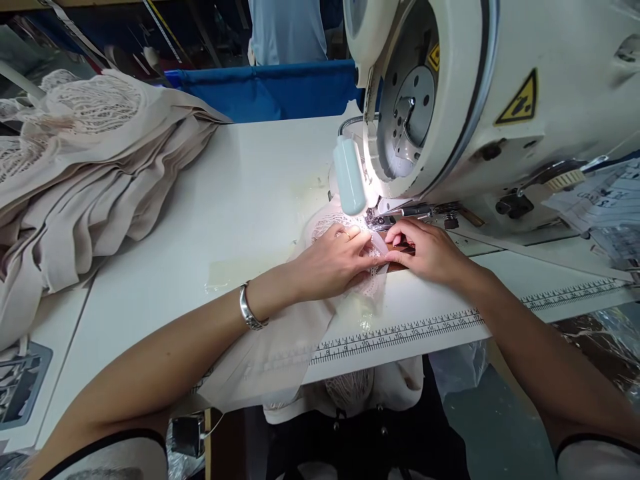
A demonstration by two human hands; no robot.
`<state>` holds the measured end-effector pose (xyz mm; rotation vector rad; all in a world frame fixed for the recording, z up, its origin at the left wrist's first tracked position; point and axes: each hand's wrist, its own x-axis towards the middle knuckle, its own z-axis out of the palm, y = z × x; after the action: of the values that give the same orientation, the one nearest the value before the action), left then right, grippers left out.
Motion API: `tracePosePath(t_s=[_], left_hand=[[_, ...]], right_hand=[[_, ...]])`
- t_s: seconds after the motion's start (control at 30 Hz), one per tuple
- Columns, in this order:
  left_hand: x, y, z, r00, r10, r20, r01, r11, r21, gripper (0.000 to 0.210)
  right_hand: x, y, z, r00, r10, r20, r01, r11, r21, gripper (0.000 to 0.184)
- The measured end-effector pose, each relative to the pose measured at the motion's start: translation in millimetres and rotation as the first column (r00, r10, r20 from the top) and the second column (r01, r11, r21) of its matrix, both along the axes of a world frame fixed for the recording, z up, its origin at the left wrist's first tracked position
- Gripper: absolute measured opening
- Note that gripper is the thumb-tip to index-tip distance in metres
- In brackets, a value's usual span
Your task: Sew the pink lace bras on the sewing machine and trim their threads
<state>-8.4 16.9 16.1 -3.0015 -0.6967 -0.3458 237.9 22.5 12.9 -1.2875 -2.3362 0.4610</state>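
A pale pink lace fabric piece (325,223) lies under the presser foot (381,222) of a cream sewing machine (560,47). My left hand (340,260) rests on the fabric just left of the foot, its fingers bent and gripping the lace. At the fabric's right edge my right hand (423,250) pinches the border, thumb and fingertips close to the left hand's fingers. Sheer fabric trails from under my left wrist over the table's front edge. The needle tip is lost in the bright lamp light.
A pile of beige lace garment pieces (115,160) covers the table's left side. A small lamp (350,177) hangs beside the needle area. A printed ruler (400,333) runs along the front edge. Behind the table are a blue cloth bin (270,90) and a person in light blue (287,30).
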Motion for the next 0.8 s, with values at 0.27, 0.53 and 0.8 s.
tracePosePath(t_s=[0.27, 0.53, 0.8], left_hand=[[2, -3, 5.6, 1.000, 0.015, -0.004, -0.015, 0.999, -0.039, 0.022], [3, -7, 11.7, 0.997, 0.035, -0.071, -0.040, 0.997, -0.072, 0.021], [0, -2, 8.2, 1.000, 0.009, 0.009, -0.008, 0.995, -0.103, 0.016]], right_hand=[[33, 2, 32.8, 0.958, 0.201, -0.207, -0.256, 0.923, -0.287, 0.030], [9, -4, -0.2, 0.964, 0.240, 0.114, -0.259, 0.945, 0.200, 0.052], [6, 0, 2.4, 0.918, 0.380, 0.114, -0.393, 0.835, 0.384, 0.038]])
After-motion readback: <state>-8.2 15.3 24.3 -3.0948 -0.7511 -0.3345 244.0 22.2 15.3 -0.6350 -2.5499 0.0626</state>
